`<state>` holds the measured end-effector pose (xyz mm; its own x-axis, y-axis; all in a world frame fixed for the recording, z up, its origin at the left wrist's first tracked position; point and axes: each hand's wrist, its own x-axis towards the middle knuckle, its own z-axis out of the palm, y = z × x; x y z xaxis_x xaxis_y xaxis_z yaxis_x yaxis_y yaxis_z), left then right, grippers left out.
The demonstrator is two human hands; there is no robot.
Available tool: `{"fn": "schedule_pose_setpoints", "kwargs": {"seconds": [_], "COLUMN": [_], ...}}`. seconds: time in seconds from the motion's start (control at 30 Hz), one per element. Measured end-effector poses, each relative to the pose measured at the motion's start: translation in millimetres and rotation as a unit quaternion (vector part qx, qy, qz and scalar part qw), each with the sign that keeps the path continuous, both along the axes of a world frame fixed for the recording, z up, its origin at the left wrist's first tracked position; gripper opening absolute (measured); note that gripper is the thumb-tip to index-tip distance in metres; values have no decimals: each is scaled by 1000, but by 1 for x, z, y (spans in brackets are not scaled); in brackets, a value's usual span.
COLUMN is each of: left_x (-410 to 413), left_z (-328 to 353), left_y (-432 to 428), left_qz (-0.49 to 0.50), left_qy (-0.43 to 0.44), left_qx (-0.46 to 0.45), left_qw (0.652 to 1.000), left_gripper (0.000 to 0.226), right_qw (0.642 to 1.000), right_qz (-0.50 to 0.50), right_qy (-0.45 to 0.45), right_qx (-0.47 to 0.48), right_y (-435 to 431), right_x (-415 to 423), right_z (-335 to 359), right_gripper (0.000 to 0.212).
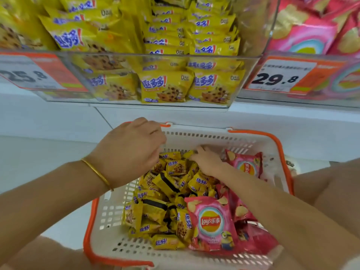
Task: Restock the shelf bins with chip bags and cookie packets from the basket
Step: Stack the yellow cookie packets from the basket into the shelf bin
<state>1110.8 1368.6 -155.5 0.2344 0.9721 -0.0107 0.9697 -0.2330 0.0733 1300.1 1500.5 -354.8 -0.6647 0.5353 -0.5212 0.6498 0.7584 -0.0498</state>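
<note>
A white basket with an orange rim (283, 152) sits low in front of me. It holds a heap of yellow cookie packets (167, 184) and pink chip bags (212, 221), with one more chip bag (245, 164) at its far right. My right hand (207, 160) reaches deep into the basket and its fingers curl around a yellow cookie packet (190, 153) at the far end of the heap. My left hand (132, 149), with a gold bangle on the wrist, hovers over the basket's far left corner. Its fingers point down at the packets and their tips are hidden.
Above the basket a clear shelf bin (124, 55) is stacked with yellow cookie packets (167, 88). To its right a second clear bin (331, 61) holds pink chip bags (303, 34). Price tags reading 25.8 (25, 75) and 29.8 (276, 78) hang on the bin fronts. A white shelf ledge (58, 117) runs below the bins.
</note>
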Motion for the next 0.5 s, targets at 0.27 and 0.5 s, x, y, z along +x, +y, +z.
{"fn": "schedule_pose_setpoints", "kwargs": {"seconds": [0.27, 0.5], "left_x": [-2, 9], "left_z": [-11, -1], "left_y": [13, 24], "left_qz": [8, 114], "left_qy": [-3, -91], "left_qx": [-49, -184], "left_qw": [999, 972], "left_gripper": [36, 55], "right_qw": [990, 846], "right_qz": [-44, -226], "right_qy": [134, 428], "right_qx": [-6, -225], "right_y": [2, -23], "right_x": [-8, -3], "right_z": [-5, 132], "right_gripper": [29, 18]}}
